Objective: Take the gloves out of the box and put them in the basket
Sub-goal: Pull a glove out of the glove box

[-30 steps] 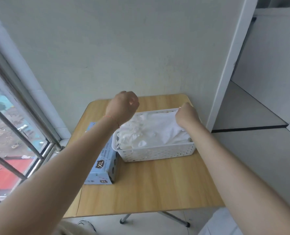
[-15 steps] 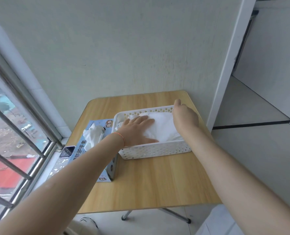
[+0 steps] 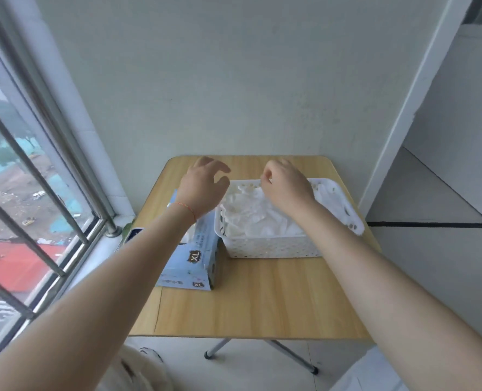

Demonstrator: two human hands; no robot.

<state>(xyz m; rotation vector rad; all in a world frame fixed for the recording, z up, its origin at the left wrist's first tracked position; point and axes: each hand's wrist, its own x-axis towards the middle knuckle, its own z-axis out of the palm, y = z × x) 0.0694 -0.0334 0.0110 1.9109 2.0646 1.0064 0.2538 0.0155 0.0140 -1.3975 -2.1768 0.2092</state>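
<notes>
A light-blue glove box [image 3: 190, 258] marked XL lies on the left of the wooden table [image 3: 262, 303]. A bit of white glove shows at its opening, mostly hidden under my left wrist. Touching the box on its right is a white perforated basket [image 3: 273, 246] holding a heap of white gloves [image 3: 256, 218]. My left hand [image 3: 203, 187] hovers over the box's far end with fingers spread and loosely curled, holding nothing. Above the basket's far left corner, my right hand [image 3: 286, 189] pinches thumb and forefinger on the top edge of a glove.
A wall stands right behind the table. A barred window [image 3: 31, 193] runs along the left, with a phone [image 3: 134, 234] on its sill. A white door frame [image 3: 409, 108] and open floor lie to the right. Folding table legs [image 3: 217, 349] show below.
My left hand lifted off the gloves in the basket and moved left over the box. My right hand left the basket's far rim and now pinches at the pile.
</notes>
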